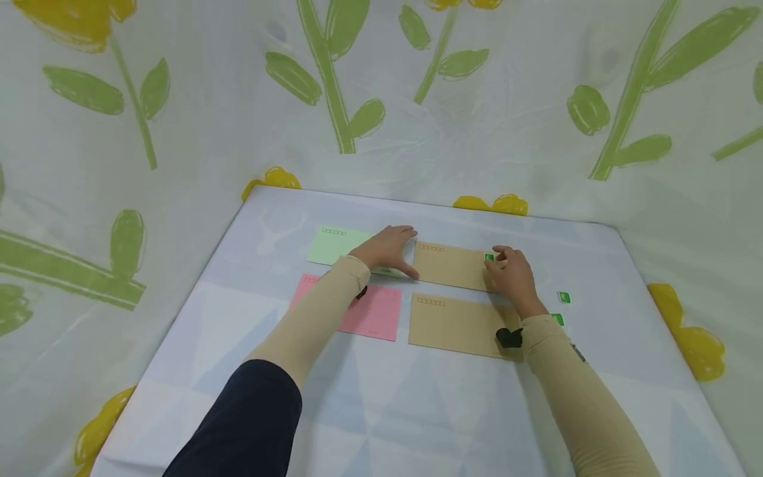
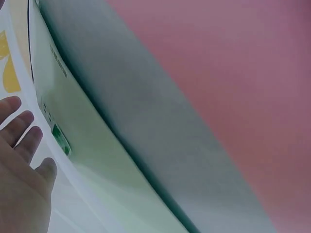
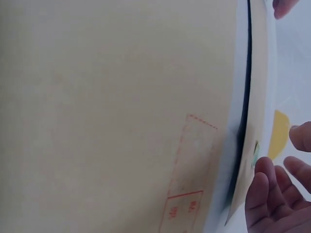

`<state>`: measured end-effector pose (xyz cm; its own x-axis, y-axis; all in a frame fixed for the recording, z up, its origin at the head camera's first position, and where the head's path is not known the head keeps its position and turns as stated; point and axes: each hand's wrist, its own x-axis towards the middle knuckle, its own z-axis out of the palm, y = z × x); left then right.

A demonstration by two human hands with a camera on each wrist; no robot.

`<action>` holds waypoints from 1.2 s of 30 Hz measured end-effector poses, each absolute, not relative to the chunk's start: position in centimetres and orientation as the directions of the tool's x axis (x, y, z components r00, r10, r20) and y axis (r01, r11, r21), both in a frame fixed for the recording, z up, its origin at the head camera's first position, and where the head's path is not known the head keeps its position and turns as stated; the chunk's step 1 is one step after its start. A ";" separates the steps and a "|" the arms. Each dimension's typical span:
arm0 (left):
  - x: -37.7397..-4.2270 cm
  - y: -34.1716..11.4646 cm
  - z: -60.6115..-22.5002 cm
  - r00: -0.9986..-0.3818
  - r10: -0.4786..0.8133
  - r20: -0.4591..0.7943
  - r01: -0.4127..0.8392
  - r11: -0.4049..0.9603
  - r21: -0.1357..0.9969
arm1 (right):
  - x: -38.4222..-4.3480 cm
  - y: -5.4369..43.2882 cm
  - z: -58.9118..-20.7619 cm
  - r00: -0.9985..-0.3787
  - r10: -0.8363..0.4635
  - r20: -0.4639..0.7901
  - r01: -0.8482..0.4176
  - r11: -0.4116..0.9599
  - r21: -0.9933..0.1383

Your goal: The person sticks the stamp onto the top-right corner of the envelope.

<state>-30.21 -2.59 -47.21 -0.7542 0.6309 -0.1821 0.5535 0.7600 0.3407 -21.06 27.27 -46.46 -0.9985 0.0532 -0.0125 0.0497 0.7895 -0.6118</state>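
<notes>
In the head view, my left hand (image 1: 387, 248) reaches over the right part of a pale green envelope (image 1: 334, 244). Its fingers and thumb are spread apart, with the thumb tip right at the left edge of the far brown envelope (image 1: 450, 265). My right hand (image 1: 514, 275) is at that envelope's right end, its fingers loosely bent beside a small green stamp (image 1: 489, 257) in the upper right corner. The right wrist view shows these fingers (image 3: 272, 194) apart from the thumb, with nothing gripped between them. Another green stamp (image 2: 61, 140) is on the green envelope.
A pink envelope (image 1: 375, 315) lies under my left forearm, and a second brown envelope (image 1: 453, 324) lies nearer me, partly covered by the right wrist. Two loose stamps, one farther back (image 1: 564, 297) and one nearer (image 1: 558, 319), lie right of the right hand. A patterned cloth (image 1: 369, 411) covers the table.
</notes>
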 end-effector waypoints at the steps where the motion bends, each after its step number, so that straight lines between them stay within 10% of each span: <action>1: -30.1 -2.8 -47.2 -0.759 0.626 -0.179 0.551 0.764 0.337 | -21.0 27.3 -46.4 -0.999 0.051 -0.008 0.045 0.784 -0.620; 36: -27.2 -4.4 -45.2 -0.778 0.604 -0.171 0.483 0.751 0.451 | -18.9 29.1 -45.7 -0.991 0.131 0.026 0.085 0.772 -0.629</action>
